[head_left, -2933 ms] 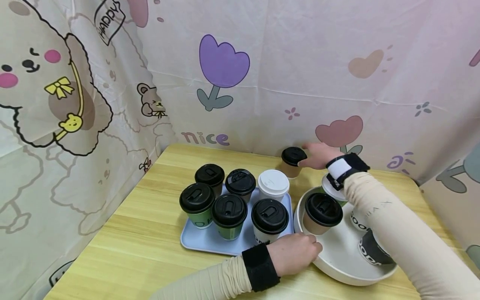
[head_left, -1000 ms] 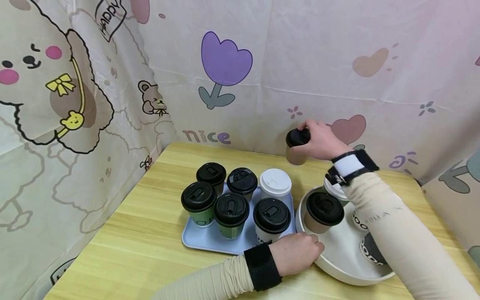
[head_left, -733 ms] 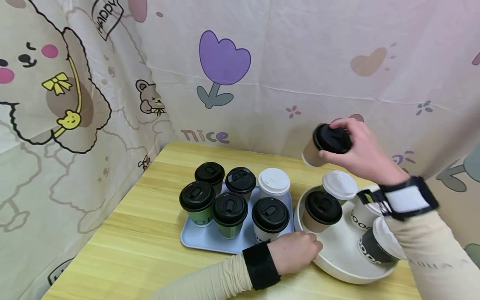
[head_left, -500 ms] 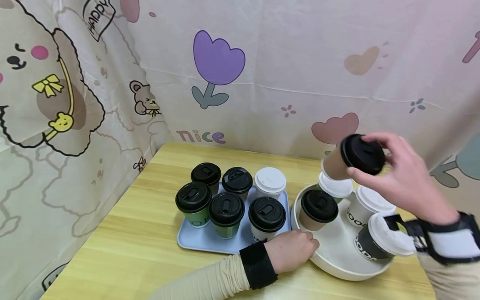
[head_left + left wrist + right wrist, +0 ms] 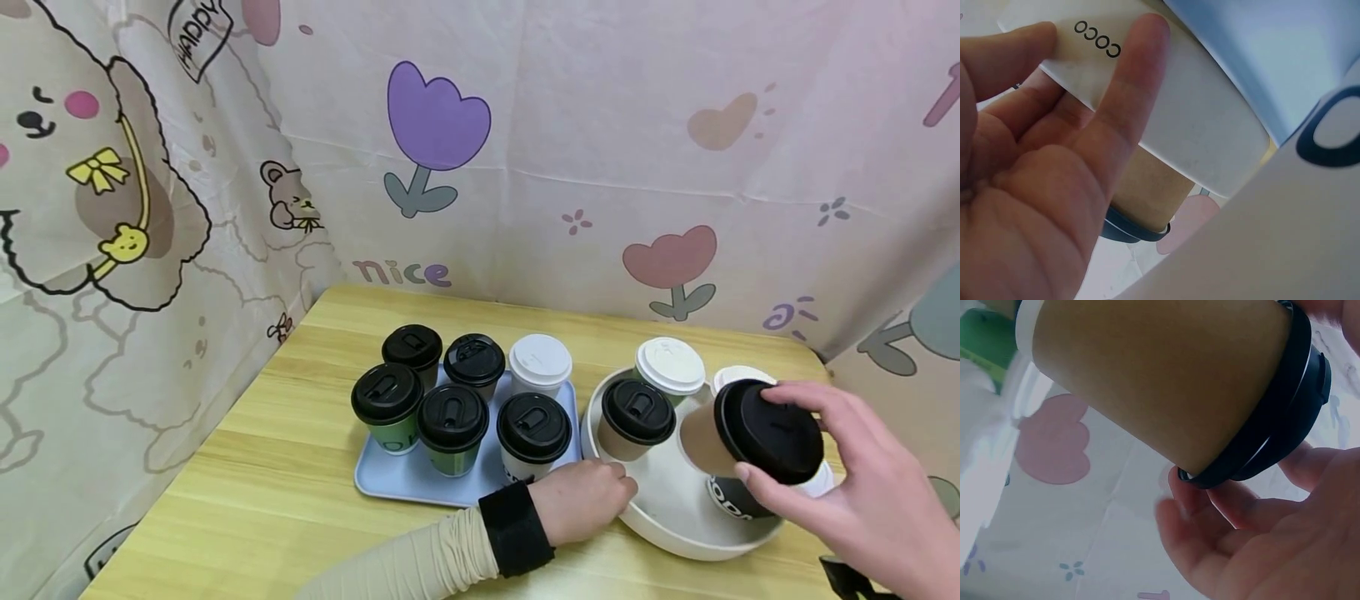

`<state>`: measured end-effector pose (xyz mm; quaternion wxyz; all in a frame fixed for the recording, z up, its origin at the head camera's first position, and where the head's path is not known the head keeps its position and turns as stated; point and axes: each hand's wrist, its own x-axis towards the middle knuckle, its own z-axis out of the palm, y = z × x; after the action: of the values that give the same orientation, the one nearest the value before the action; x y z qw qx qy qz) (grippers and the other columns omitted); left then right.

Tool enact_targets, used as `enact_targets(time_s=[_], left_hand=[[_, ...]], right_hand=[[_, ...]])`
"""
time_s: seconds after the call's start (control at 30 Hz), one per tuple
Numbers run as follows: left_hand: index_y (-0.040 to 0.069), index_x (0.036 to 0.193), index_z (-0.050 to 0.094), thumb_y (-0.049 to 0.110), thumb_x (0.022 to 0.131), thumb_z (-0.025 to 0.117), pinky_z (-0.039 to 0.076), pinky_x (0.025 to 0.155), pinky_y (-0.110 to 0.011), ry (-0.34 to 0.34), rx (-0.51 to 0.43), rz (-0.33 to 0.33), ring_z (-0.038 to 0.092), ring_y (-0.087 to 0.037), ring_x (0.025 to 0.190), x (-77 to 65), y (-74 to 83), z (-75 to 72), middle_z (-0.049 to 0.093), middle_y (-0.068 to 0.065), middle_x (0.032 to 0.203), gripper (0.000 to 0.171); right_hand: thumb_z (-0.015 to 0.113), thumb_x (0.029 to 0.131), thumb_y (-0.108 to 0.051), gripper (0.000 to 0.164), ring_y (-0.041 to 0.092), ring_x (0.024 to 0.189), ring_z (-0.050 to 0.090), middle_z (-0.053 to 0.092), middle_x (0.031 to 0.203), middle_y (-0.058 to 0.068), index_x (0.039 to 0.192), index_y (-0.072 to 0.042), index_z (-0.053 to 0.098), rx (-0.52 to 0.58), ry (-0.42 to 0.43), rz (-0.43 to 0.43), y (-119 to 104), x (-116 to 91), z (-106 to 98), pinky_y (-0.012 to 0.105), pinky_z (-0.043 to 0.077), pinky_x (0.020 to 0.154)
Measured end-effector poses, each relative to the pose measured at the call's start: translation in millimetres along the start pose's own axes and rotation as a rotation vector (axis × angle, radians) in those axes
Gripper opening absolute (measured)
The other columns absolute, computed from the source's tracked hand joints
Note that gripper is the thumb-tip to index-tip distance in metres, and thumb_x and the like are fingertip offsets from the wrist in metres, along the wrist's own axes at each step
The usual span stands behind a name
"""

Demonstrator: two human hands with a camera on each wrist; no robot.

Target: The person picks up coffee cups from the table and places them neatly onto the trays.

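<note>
My right hand (image 5: 877, 492) holds a brown paper coffee cup (image 5: 705, 437) by its black lid. The cup is tilted, its base toward the left, above the right part of a round white tray (image 5: 675, 546). Close up in the right wrist view, fingers curl about the lid of the brown cup (image 5: 1154, 375). My left hand (image 5: 588, 504) grips the near left rim of the round tray. From the left wrist, that hand (image 5: 1041, 187) straddles the tray wall (image 5: 1191, 125), which bears the lettering "COCO".
Inside the round tray stand another brown cup with a black lid (image 5: 637, 417), a white-lidded cup (image 5: 670, 367) and, partly hidden, further cups. Left of it, a blue rectangular tray (image 5: 420, 492) bears several lidded cups. A patterned curtain (image 5: 555, 125) closes off the table's back.
My right hand has lifted the brown cup from the back of the table and carried it right and nearer, tilting it over the round tray. The left hand stays at the rim.
</note>
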<state>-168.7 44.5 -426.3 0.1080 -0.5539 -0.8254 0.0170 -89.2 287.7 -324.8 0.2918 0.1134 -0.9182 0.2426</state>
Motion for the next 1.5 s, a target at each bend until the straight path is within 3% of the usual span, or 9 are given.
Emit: enact_targets(time_s=[0.13, 0.2, 0.37, 0.5, 0.63, 0.87, 0.97, 1.27, 1.5], left_hand=[[0.020, 0.095, 0.070, 0.015, 0.097, 0.068, 0.050, 0.068, -0.014, 0.002, -0.004, -0.002, 0.064, -0.002, 0.079, 0.7, 0.4, 0.7, 0.065, 0.008, 0.088, 0.006], [0.020, 0.096, 0.070, 0.014, 0.097, 0.068, 0.050, 0.068, -0.014, -0.001, 0.003, -0.006, 0.064, -0.002, 0.079, 0.9, 0.4, 0.5, 0.065, 0.008, 0.089, 0.006], [0.020, 0.100, 0.071, 0.014, 0.097, 0.068, 0.051, 0.066, -0.016, -0.003, 0.067, -0.027, 0.065, -0.005, 0.079, -0.6, 1.4, -0.9, 0.067, 0.008, 0.092, 0.007], [0.019, 0.101, 0.072, 0.014, 0.097, 0.067, 0.051, 0.063, -0.017, 0.002, 0.113, -0.056, 0.065, -0.006, 0.079, -3.5, 1.5, -1.9, 0.068, 0.007, 0.092, 0.008], [0.017, 0.103, 0.072, 0.014, 0.098, 0.066, 0.053, 0.064, -0.018, -0.016, 0.124, -0.092, 0.065, -0.008, 0.080, -5.2, -0.9, -3.3, 0.067, 0.005, 0.093, 0.009], [0.015, 0.105, 0.072, 0.011, 0.099, 0.064, 0.054, 0.065, -0.019, -0.024, 0.085, -0.117, 0.065, -0.011, 0.081, -5.6, -3.5, -4.7, 0.067, 0.004, 0.094, 0.010], [0.015, 0.105, 0.072, 0.012, 0.100, 0.063, 0.054, 0.065, -0.020, -0.040, 0.080, -0.112, 0.066, -0.011, 0.081, -5.2, -2.2, -6.1, 0.067, 0.003, 0.094, 0.010], [0.016, 0.106, 0.071, 0.014, 0.100, 0.065, 0.054, 0.067, -0.018, -0.049, 0.100, -0.090, 0.065, -0.009, 0.080, -3.9, -2.7, -4.9, 0.067, 0.004, 0.094, 0.009], [0.016, 0.106, 0.071, 0.014, 0.100, 0.065, 0.053, 0.067, -0.018, -0.040, 0.104, -0.080, 0.065, -0.008, 0.079, -4.2, -3.9, -5.1, 0.066, 0.004, 0.094, 0.009]], right_hand=[[0.100, 0.053, -0.019, 0.087, -0.003, 0.125, 0.037, 0.055, 0.131, 0.001, 0.132, -0.014, 0.062, -0.027, -0.039, -0.026, 4.3, -9.9, 6.4, 0.014, 0.017, 0.100], [0.099, 0.051, -0.019, 0.087, -0.009, 0.126, 0.035, 0.056, 0.130, 0.001, 0.130, -0.012, 0.062, -0.029, -0.033, -0.061, 5.5, -12.8, 10.8, 0.026, 0.019, 0.104], [0.098, 0.050, -0.021, 0.086, -0.012, 0.127, 0.032, 0.058, 0.126, 0.010, 0.128, -0.011, 0.063, -0.026, -0.026, -0.076, 8.2, -17.5, 21.1, 0.052, 0.021, 0.100], [0.097, 0.051, -0.020, 0.085, -0.011, 0.128, 0.031, 0.058, 0.126, 0.009, 0.128, -0.010, 0.062, -0.003, -0.034, -0.077, 8.3, -19.1, 26.6, 0.061, 0.018, 0.103], [0.097, 0.053, -0.021, 0.084, -0.005, 0.124, 0.036, 0.059, 0.127, 0.010, 0.129, -0.011, 0.061, -0.005, -0.049, -0.076, 5.1, -20.9, 31.5, 0.062, 0.018, 0.102], [0.096, 0.057, -0.026, 0.082, 0.025, 0.120, 0.046, 0.059, 0.131, 0.013, 0.129, -0.011, 0.060, -0.033, -0.070, -0.088, -3.3, -20.5, 38.8, 0.062, 0.019, 0.098], [0.095, 0.060, -0.028, 0.080, 0.032, 0.118, 0.048, 0.059, 0.132, 0.013, 0.129, -0.012, 0.060, -0.053, -0.086, -0.088, -6.2, -19.3, 41.9, 0.063, 0.019, 0.096], [0.094, 0.066, -0.035, 0.074, 0.037, 0.117, 0.052, 0.063, 0.127, 0.014, 0.128, -0.010, 0.061, -0.104, -0.181, -0.062, -6.3, -16.9, 53.2, 0.064, 0.019, 0.100], [0.094, 0.066, -0.038, 0.074, 0.037, 0.113, 0.058, 0.065, 0.123, 0.013, 0.125, -0.008, 0.061, -0.146, -0.203, -0.068, -3.8, -17.7, 59.1, 0.068, 0.018, 0.103]])
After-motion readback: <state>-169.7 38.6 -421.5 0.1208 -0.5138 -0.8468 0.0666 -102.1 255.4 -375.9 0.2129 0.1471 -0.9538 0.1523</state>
